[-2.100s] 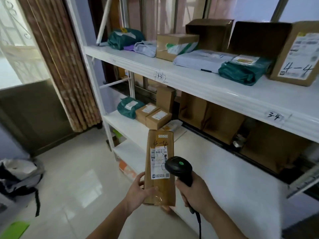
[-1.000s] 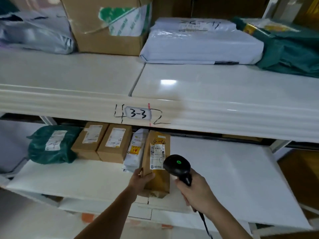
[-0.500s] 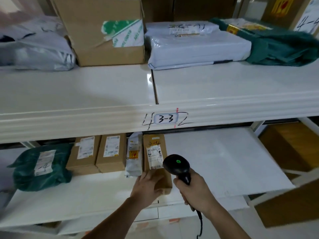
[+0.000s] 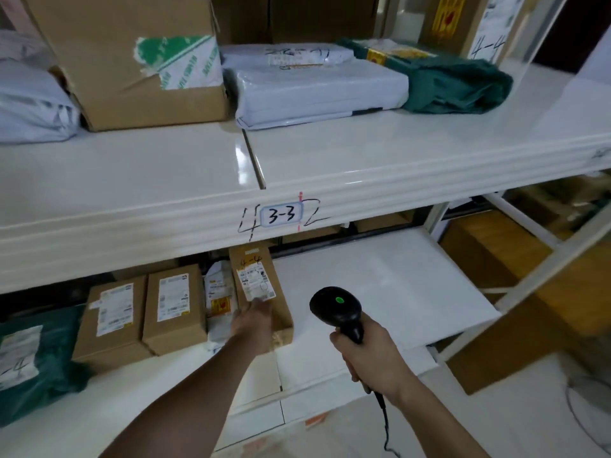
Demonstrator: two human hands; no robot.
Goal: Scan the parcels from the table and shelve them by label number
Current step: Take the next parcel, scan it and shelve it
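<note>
- Here, the long brown parcel (image 4: 264, 292) marked "4-4" lies on the lower shelf (image 4: 380, 292) at mid-frame, label up, its left edge just beside a white bag parcel (image 4: 220, 299).
- The left hand (image 4: 253, 325) rests on the parcel's near end; whether its fingers curl round the end or lie flat on it I cannot tell, since the back of the hand hides them.
- The right hand (image 4: 373, 358) is wrapped round the grip of a black scanner (image 4: 337, 309) with a green light on its head, held apart from the parcel, lower right of centre.
- Left of the white bag sit two small brown boxes (image 4: 142, 312), then a green bag (image 4: 36, 361) at the frame's left edge.
- On the lip of the upper shelf (image 4: 330, 160), a tag (image 4: 281, 214) reads "3-3" over a handwritten 4 and 2.
- Up there stand a big taped box (image 4: 125, 61), grey bags and a green one.
- Risk, as I judge it: the parcel's near end sits close to the shelf's front edge, so letting go early could leave it overhanging and liable to tip.
- Pushing it askew could crumple the soft white bag.
- The overlapping marks may point to the wrong slot.
</note>
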